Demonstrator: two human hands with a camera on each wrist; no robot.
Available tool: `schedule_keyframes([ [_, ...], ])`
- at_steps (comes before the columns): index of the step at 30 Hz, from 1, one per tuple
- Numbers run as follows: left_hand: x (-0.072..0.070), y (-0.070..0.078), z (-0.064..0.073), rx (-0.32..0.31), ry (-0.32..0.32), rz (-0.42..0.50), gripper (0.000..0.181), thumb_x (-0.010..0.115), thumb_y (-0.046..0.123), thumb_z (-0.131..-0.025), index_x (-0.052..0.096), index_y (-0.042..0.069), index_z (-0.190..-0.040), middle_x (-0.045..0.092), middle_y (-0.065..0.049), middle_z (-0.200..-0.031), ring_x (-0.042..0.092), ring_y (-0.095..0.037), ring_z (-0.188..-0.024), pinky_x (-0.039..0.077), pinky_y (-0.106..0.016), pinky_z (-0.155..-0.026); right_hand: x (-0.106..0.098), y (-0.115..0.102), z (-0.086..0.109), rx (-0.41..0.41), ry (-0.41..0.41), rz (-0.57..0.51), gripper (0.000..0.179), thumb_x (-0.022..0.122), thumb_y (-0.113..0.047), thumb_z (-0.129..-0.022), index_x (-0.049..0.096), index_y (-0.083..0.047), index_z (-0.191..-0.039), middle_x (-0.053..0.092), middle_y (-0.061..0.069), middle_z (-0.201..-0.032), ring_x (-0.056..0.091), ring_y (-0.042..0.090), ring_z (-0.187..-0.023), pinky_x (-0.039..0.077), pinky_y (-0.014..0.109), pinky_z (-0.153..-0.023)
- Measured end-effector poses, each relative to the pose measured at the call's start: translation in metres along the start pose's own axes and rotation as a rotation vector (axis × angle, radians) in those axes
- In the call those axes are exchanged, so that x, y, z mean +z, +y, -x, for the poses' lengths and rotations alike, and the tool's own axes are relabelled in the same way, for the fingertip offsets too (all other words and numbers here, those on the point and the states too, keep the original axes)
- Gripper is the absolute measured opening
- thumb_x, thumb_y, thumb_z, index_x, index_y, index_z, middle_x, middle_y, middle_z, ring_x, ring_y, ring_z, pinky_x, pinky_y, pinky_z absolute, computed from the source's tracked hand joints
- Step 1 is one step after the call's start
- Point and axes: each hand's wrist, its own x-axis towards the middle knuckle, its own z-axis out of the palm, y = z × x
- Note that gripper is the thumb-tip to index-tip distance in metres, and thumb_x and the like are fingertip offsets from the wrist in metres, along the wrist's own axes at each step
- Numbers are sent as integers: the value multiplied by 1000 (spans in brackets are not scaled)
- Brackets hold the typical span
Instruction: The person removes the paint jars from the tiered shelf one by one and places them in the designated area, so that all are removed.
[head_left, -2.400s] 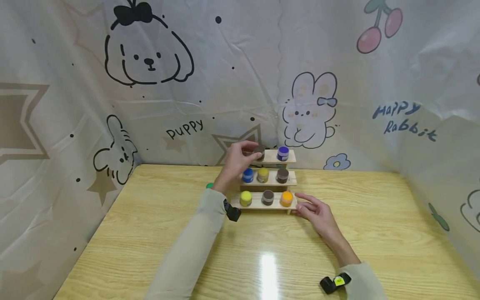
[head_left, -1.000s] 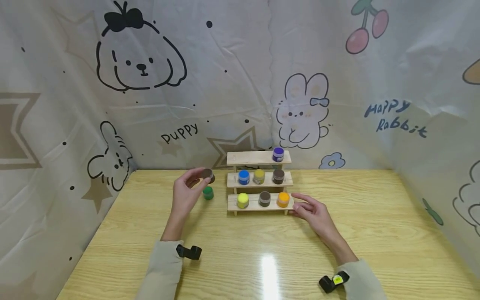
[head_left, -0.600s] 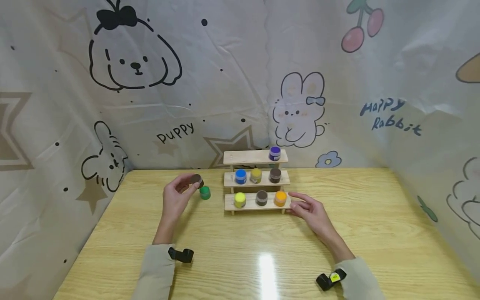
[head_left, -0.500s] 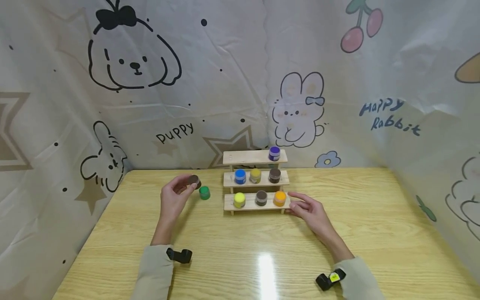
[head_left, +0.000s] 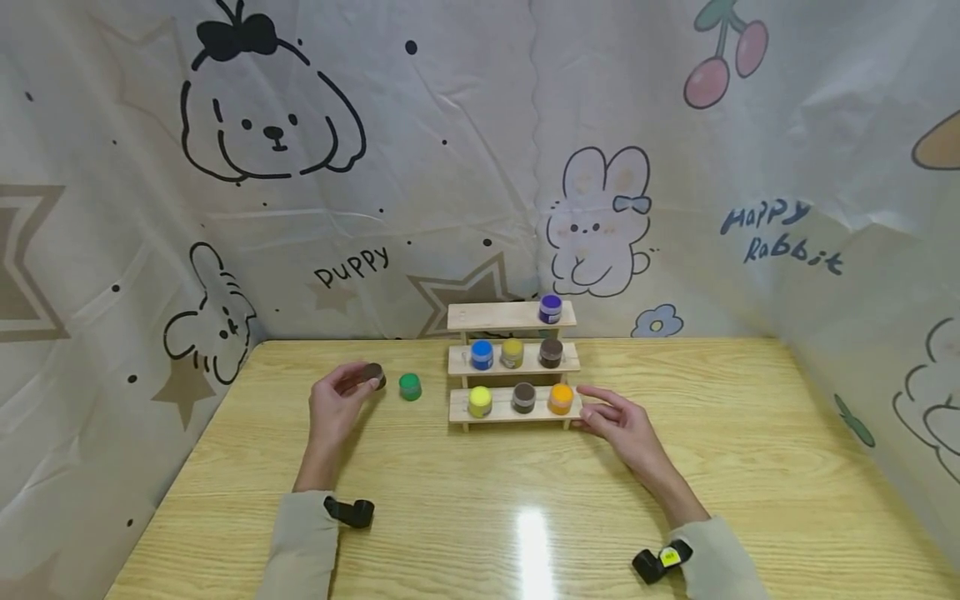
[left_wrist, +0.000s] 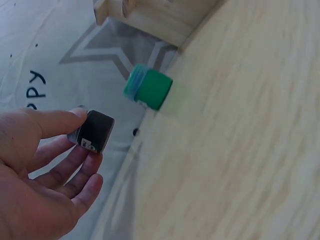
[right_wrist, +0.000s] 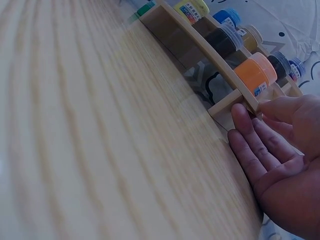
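Left hand (head_left: 333, 406): pinches dark jar (head_left: 374, 376), 9 o'clock of green jar (head_left: 410, 387) | right hand (head_left: 626, 427): grips wooden stand (head_left: 491, 315) at its 4 o'clock corner | stand: three tiers, bears seven jars (head_left: 561, 399) | surface (head_left: 427, 492): wood-grain, beneath all

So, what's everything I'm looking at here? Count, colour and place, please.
Table: one, yellowish wood, foreground
Rack: one, pale wood, three steps, on table
Top-step jar: one, purple, right side
Middle-step jars: three, blue, mustard and dark, left to right
Bottom-step jars: three, yellow, dark and orange, left to right
Loose jar: one, green, on table, left of rack
Held jar: one, dark, in left grip
Backdrop: one, whitish, behind and beside table
Cartoon prints: several, mixed colours, on backdrop
Wrist devices: two, black, at the wrists
Sleeves: two, pale beige, on forearms
Left grip: one, bare hand, left of loose jar
Right grip: one, bare hand, touching rack's right end
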Motion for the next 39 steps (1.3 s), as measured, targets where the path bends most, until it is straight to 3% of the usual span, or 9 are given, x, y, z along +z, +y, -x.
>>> schedule_keyframes([
  [6,-6,-12,-5,-47,1,-14,36,71,3,-96,64,-7,-130,62,-28,-130,61,-35,-120,47,-5,-83,0,0,0,15,4,23,44,62,-10,-104,53,1,-145,68,27,-122,74,20,-101,59,34,-91],
  [13,-7,-21,-7,-37,-15,-99,35,75,3,-92,68,-8,-125,67,-28,-123,63,-35,-112,47,-7,-77,0,0,0,16,3,41,43,62,-11,-104,53,0,-145,68,27,-122,73,19,-101,59,34,-91],
  [20,-6,-21,-8,-6,-24,-139,34,76,3,-92,69,-8,-124,69,-27,-119,66,-34,-107,47,-9,-75,0,0,-1,2,-4,31,43,62,-10,-104,53,0,-145,68,27,-122,73,20,-101,58,34,-91],
  [32,-8,-21,-7,-9,-50,-154,36,74,2,-93,67,-7,-127,68,-28,-120,65,-38,-112,45,-9,-77,-1,0,-1,-3,-9,16,44,63,-10,-104,53,1,-145,68,28,-122,74,21,-101,59,35,-91],
  [36,-8,-19,-7,-12,-59,-163,37,74,3,-94,66,-7,-128,67,-27,-122,64,-37,-113,50,-15,-82,0,1,-1,6,-11,25,44,62,-11,-104,53,1,-146,68,28,-122,73,20,-102,58,34,-91],
  [39,-8,-13,-6,-6,-79,-153,38,72,5,-96,64,-7,-131,66,-27,-126,63,-38,-117,54,-30,-94,-1,1,-1,2,-9,14,44,62,-9,-104,52,1,-145,68,29,-122,74,20,-101,58,35,-91],
])
